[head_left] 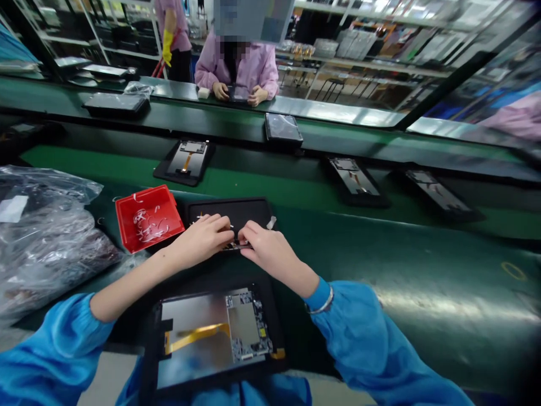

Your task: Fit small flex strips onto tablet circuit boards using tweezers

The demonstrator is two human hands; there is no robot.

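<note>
My left hand (208, 234) and my right hand (267, 243) come close together over a black tray (247, 210). Both have their fingers closed in a pinch around small parts at the tray's near edge. What sits between the fingertips is too small and covered to name. Nearer to me lies an opened tablet (196, 338) on a black backing, its silver back plate, orange ribbon cable and circuit board facing up. Left of the tray stands a red bin (173, 206) with thin white strips inside.
Clear plastic bags (51, 248) of small parts lie at the left. Beyond, a green conveyor belt (253, 177) carries several opened tablets, one tablet (188, 158) near the bin. A co-worker (236, 70) in pink sits opposite, holding a dark device; another person (171, 28) wears a yellow glove.
</note>
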